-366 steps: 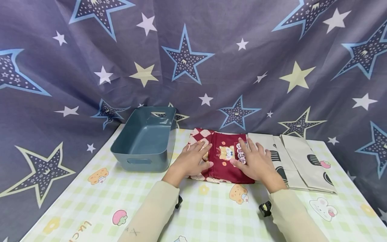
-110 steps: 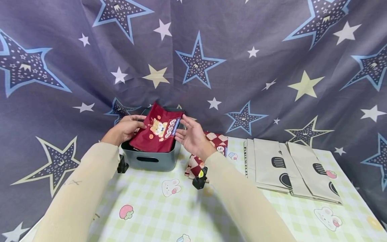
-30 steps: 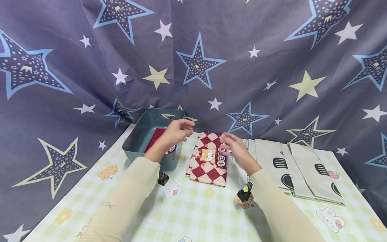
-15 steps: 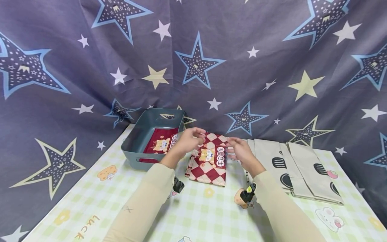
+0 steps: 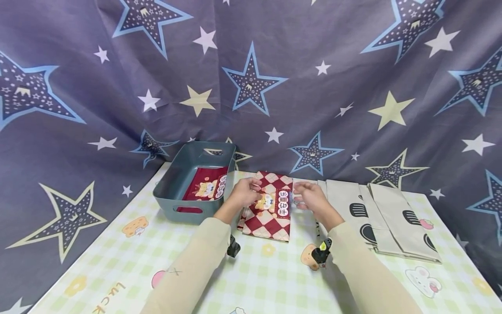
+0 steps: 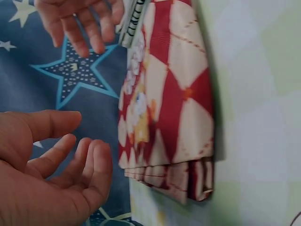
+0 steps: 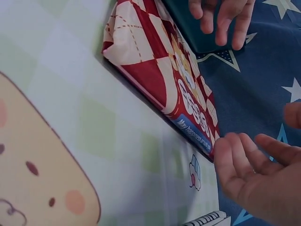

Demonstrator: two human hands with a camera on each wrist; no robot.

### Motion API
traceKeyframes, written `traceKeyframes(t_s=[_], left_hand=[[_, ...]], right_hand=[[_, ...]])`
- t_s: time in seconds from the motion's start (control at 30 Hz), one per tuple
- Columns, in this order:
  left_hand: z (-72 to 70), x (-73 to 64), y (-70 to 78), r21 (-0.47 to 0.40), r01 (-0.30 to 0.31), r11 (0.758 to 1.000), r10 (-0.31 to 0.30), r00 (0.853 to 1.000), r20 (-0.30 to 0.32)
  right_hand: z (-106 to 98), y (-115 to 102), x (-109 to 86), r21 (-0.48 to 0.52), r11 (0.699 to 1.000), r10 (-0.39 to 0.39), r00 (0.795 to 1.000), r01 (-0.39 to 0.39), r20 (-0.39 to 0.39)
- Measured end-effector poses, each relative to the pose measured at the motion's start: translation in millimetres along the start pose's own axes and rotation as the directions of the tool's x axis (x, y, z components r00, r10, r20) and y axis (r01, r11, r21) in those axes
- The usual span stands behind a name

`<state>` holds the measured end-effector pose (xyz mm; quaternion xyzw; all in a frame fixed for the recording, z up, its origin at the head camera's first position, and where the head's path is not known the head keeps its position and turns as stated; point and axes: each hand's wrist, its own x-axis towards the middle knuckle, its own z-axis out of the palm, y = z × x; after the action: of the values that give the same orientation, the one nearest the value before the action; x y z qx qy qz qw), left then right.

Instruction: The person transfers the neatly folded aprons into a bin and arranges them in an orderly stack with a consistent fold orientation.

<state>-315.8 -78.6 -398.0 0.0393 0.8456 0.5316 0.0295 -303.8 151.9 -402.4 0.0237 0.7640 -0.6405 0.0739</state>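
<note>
A folded cloth (image 5: 270,218) with red and cream diamonds, a cartoon dog print and a lettered panel lies on the table. My left hand (image 5: 245,194) hovers at its left edge with fingers loosely curved around nothing. On the other side, my right hand (image 5: 313,199) stays just off the right edge, also holding nothing. The left wrist view shows the cloth's layered folds (image 6: 169,179) close to that hand. In the right wrist view the right fingertips (image 7: 225,153) are right at the cloth's corner. A folded dark red cloth (image 5: 201,185) with the same print lies inside the blue-grey bin (image 5: 209,211).
Folded cream cloths (image 5: 345,196) with black prints lie side by side at the right. A star-patterned curtain (image 5: 251,131) hangs behind the table. The green-checked tablecloth (image 5: 266,279) spreads in front of the hands.
The dark red cloth, earlier on top of the checked one, was carried by both hands into the bin and let go. Both hands have since moved right and down to the checked cloth's sides.
</note>
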Motion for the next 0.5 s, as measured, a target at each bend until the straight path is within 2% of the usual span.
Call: traceKeyframes(t_s=[0.1,0.2,0.27,0.37,0.5], left_hand=[[2.4,0.6,-5.1,0.133,-0.008,0.991,0.013,0.999,-0.034],[6.0,-0.8,-8.3,0.298,-0.028,0.954,0.044,0.998,-0.048],[9.2,-1.7,-9.7,0.398,-0.047,0.916,0.071,0.996,-0.046],[14.2,-3.3,-11.4,0.531,-0.058,0.845,0.089,0.995,-0.033],[20.2,-5.9,-11.9,0.653,-0.041,0.756,0.051,0.999,0.003]], right_hand=[[2,1,-0.4,-0.043,0.999,0.001,1.0,-0.001,0.007],[4,2,0.1,-0.092,0.996,-0.001,1.0,0.002,0.004],[5,3,1.2,-0.122,0.993,-0.007,1.0,0.008,0.004],[8,6,3.3,-0.159,0.987,-0.034,0.999,0.036,0.014],[10,9,4.6,-0.296,0.948,-0.112,0.993,0.114,0.025]])
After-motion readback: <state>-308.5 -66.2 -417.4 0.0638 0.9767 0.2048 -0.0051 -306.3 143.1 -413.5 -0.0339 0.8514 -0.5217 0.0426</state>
